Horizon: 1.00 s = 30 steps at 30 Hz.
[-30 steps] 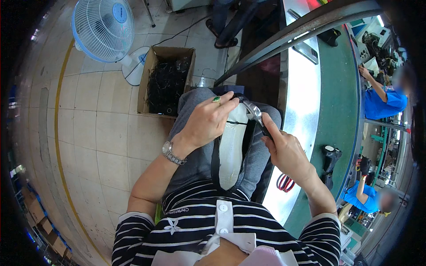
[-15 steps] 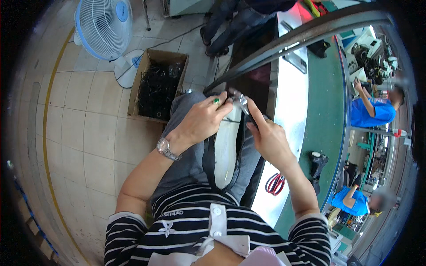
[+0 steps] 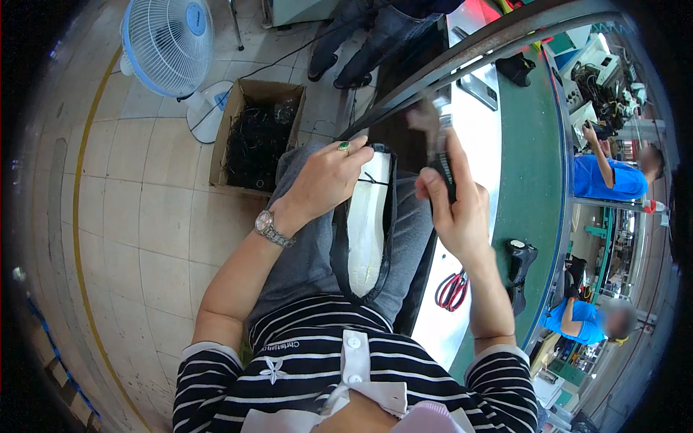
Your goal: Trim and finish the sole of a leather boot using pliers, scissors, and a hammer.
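While the white shoe sole (image 3: 367,216) lies on my lap, my left hand (image 3: 326,177) presses its top end and my right hand (image 3: 456,209) is wrapped around a black tool (image 3: 442,155) above it.

bench: a long green-topped workbench (image 3: 530,180) with a white strip, just right of the right hand (image 3: 462,213)
on bench: red-handled scissors (image 3: 452,290) below that hand; a black part (image 3: 520,258) right of it
floor: pale tiles (image 3: 144,216) left of the left hand (image 3: 328,177), bearing a cardboard box (image 3: 220,155) and a white fan (image 3: 170,43)

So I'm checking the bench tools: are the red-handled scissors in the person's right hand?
No, the red-handled scissors lie on the white bench strip, while the right hand grips a dark tool.
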{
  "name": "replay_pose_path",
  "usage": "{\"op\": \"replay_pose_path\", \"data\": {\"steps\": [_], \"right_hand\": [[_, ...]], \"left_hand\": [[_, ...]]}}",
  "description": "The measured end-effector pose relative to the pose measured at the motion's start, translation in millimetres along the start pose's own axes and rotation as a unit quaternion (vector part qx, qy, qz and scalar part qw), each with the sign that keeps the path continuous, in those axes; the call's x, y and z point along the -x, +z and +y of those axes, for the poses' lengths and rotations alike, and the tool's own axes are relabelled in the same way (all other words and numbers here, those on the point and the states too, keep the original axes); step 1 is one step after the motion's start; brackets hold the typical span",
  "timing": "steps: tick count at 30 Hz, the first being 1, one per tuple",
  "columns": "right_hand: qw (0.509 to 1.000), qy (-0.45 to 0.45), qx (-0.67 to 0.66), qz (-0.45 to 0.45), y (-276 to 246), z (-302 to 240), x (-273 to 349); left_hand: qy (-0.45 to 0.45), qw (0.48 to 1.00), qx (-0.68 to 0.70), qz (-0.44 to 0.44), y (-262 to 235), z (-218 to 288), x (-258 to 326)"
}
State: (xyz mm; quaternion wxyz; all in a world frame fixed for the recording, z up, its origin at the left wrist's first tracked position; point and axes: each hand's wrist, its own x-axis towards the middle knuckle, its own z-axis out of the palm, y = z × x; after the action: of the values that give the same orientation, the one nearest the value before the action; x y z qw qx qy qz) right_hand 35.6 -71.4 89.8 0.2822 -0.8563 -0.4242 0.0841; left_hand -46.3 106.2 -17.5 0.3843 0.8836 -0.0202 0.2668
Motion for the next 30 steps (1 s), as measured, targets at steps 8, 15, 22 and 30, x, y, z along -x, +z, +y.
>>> {"op": "replay_pose_path", "data": {"steps": [8,15,22,30], "right_hand": [[0.988,-0.019,0.103,-0.116,-12.7,-6.5,-12.7],[0.986,0.010,0.128,-0.105,26.8,25.3,6.6],[0.998,-0.026,0.015,0.051,26.0,19.1,4.5],[0.979,0.157,-0.132,0.002,22.6,24.7,54.7]], "left_hand": [[-0.019,1.000,0.006,-0.006,-0.9,-6.3,6.5],[-0.100,0.987,0.125,0.023,2.7,-0.3,-3.4],[-0.176,0.970,0.167,-0.010,-5.5,3.4,-6.3],[-0.140,0.976,0.165,-0.010,-4.4,-4.3,-3.6]]}}
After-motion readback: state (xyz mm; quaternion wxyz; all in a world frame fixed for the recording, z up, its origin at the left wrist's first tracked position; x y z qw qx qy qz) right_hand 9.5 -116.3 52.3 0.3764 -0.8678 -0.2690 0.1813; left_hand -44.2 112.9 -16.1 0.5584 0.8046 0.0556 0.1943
